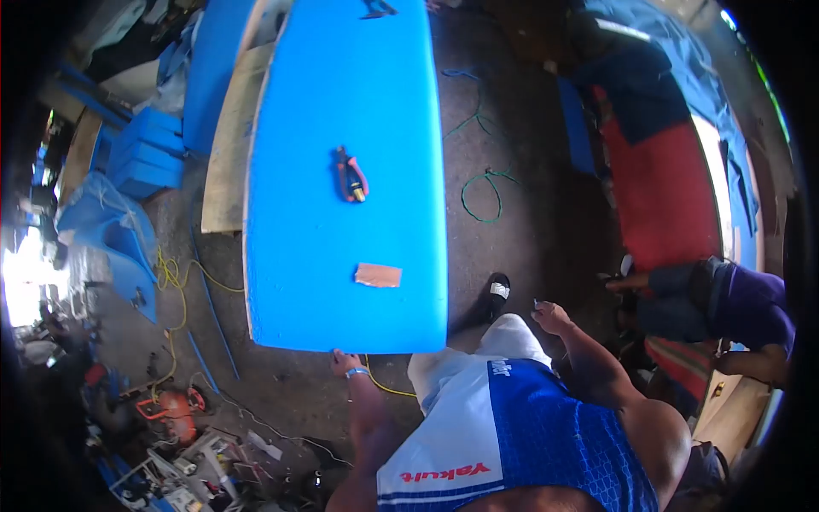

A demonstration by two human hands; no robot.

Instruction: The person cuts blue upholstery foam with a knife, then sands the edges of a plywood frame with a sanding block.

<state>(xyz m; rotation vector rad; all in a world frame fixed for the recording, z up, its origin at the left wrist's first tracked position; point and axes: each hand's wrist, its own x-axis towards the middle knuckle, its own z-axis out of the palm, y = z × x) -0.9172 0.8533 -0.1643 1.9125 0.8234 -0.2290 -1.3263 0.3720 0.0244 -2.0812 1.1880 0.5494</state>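
A long bright-blue slab, which looks like foam, stretches away in front of me. My left hand is at its near edge, fingers curled against it, with a wristband behind. On top of the slab lie pliers with red and black handles, and closer to me a small tan piece like wood or cardboard. Off the slab's right side, my right hand is closed in a pinch above my knee. Something small pokes out from its fingertips, too small to name.
At the right, a person in purple sits beside a red surface. Green cord lies looped on the floor. On the left are blue blocks, a yellow cord and an orange machine amid clutter.
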